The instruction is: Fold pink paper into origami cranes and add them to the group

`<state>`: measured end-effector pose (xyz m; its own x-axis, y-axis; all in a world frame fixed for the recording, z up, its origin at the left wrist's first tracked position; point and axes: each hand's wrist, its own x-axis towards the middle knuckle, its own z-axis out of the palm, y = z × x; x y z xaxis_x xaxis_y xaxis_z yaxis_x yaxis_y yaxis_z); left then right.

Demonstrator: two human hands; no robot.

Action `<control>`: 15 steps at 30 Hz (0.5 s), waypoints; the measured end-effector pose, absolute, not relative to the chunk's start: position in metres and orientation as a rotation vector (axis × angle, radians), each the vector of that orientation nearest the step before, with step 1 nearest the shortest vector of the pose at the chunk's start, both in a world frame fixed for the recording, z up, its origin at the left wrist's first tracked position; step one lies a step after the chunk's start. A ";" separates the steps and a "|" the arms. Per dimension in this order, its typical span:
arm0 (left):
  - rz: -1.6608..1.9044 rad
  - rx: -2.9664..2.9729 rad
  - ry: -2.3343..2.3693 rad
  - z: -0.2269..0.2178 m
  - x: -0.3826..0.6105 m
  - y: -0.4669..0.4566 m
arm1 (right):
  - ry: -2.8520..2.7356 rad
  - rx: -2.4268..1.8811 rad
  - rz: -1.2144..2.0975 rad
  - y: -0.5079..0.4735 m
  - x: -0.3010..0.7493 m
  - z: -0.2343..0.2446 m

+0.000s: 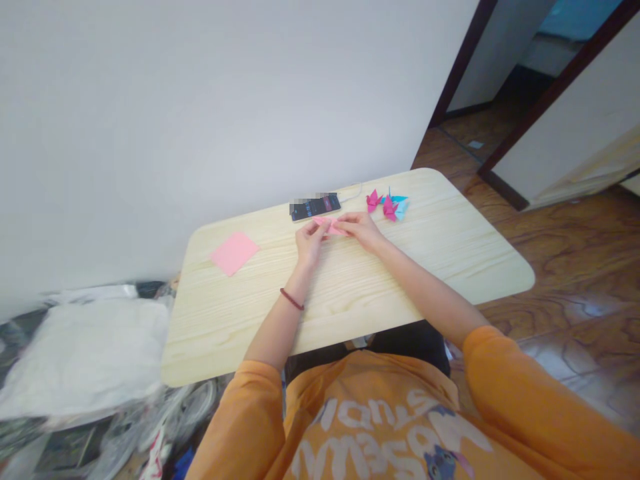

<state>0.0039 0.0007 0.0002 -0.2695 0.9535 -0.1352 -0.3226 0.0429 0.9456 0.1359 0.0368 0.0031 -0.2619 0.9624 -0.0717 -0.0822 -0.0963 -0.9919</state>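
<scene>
A small folded piece of pink paper (330, 227) is held between my two hands over the middle of the table. My left hand (311, 241) pinches its left side between thumb and fingers. On the right side, my right hand (361, 230) grips it the same way. Parts of the paper are hidden behind the fingertips, so its exact folds cannot be made out. A flat sheet of pink paper (235, 253) lies to the left. Several folded paper cranes, among them a magenta one (390, 208) and a light blue one (401, 209), sit together to the right of my hands.
A phone (316, 207) with a white cable (354, 196) lies just beyond my hands. The pale wooden table (240, 320) stands against a white wall. On the left below it are a white cushion-like bundle (95, 353) and plastic bags. A doorway opens at the right.
</scene>
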 end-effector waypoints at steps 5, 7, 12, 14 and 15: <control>1.514 0.783 1.237 0.000 0.007 0.000 | -1.318 -1.081 1.456 0.037 0.135 0.003; 1.533 0.776 1.230 -0.001 0.007 0.001 | -1.317 -1.075 1.467 0.038 0.135 0.003; 1.556 0.730 1.227 -0.003 0.008 0.003 | -1.297 -1.061 1.530 0.040 0.136 0.003; 1.554 0.712 1.236 -0.002 0.008 0.002 | -1.302 -1.057 1.538 0.041 0.137 0.003; 1.553 0.705 1.243 -0.002 0.008 0.002 | -1.308 -1.055 1.538 0.041 0.137 0.002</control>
